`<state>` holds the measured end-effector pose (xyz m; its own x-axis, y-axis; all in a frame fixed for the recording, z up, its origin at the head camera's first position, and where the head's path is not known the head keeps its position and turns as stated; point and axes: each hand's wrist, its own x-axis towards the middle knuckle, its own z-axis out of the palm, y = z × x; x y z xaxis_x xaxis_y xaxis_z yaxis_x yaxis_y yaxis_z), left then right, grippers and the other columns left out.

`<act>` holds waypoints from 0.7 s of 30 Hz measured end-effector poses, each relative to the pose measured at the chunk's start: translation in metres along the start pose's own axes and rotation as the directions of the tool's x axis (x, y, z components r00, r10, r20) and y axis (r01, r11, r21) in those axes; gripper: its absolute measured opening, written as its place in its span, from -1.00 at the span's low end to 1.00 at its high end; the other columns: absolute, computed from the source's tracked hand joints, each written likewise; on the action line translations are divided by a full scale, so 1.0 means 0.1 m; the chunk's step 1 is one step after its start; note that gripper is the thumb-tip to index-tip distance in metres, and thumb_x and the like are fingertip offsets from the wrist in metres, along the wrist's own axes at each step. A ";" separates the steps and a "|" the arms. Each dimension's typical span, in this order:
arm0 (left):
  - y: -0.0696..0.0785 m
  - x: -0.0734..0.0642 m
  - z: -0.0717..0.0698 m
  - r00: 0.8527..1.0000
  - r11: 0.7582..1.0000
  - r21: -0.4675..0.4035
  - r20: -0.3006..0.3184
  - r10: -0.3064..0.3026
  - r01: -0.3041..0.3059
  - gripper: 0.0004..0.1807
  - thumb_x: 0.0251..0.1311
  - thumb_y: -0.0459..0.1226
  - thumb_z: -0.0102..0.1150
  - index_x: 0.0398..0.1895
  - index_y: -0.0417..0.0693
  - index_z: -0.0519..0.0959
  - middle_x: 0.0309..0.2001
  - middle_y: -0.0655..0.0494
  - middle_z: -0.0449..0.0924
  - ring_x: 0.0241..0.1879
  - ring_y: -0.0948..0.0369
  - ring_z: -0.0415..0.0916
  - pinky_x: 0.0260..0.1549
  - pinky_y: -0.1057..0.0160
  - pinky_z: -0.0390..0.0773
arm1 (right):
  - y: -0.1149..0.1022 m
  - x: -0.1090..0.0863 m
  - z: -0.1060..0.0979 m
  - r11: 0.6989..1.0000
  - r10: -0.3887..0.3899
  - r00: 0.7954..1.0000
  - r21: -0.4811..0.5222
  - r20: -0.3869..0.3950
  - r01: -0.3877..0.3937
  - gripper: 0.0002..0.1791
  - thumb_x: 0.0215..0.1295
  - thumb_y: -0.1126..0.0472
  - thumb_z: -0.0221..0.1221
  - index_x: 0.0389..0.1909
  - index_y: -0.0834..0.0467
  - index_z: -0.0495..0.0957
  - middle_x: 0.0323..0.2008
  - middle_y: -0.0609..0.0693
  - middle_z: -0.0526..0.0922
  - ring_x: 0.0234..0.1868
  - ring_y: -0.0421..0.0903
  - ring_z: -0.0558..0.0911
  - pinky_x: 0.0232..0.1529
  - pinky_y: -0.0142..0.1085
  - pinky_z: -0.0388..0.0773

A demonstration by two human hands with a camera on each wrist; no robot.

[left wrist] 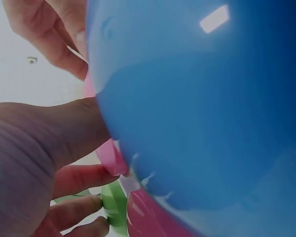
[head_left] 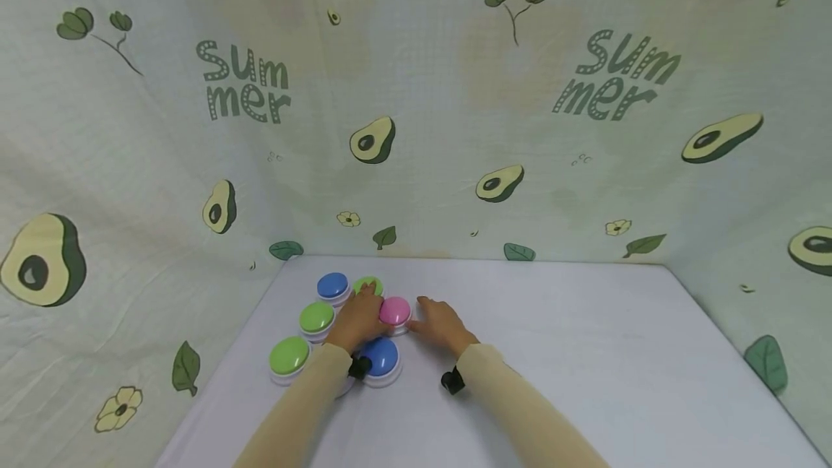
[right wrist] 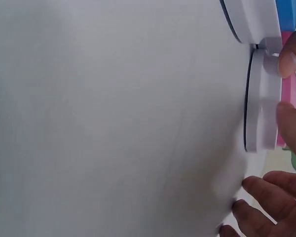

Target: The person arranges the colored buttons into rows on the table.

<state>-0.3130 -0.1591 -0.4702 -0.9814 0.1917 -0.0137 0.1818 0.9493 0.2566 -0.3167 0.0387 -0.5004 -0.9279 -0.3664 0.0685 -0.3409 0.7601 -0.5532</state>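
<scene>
A pink push button [head_left: 394,310] with a white round base sits between my hands on the table. My left hand [head_left: 359,320] pinches it, thumb on the near side and index finger on its left side; the other fingers lie over a green button [head_left: 367,284]. From the right, my right hand [head_left: 440,323] touches the pink button's white base [right wrist: 266,98] with the thumb, its other fingers extended to the tabletop. Just nearer stands a blue button [head_left: 380,357], filling much of the left wrist view. Another pink button [left wrist: 150,215] shows there, hidden from the head view.
Left of my left hand stand a far blue button [head_left: 333,285] and two green buttons, a middle one [head_left: 316,317] and a nearer one [head_left: 289,356]. The white table [head_left: 585,352] extends right, backed by a cloth [head_left: 429,92] printed with avocados.
</scene>
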 end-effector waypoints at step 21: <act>0.09 -0.04 -0.03 0.985 0.986 0.114 -0.107 0.135 -0.123 -0.45 -0.05 -0.16 0.66 -0.10 -0.39 0.70 0.23 -0.32 0.59 0.34 -0.25 0.45 0.45 -0.16 0.36 | -0.14 0.04 0.06 0.998 -0.054 0.997 0.010 -0.064 0.055 -0.45 0.22 0.09 0.47 0.15 0.30 0.64 0.00 0.19 0.76 0.03 0.16 0.71 0.18 0.04 0.64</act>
<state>-0.3071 -0.1519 -0.4652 -0.9489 0.2901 0.1246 0.3066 0.9407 0.1449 -0.3142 0.0235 -0.4974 -0.9157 -0.3723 0.1511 -0.3900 0.7333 -0.5570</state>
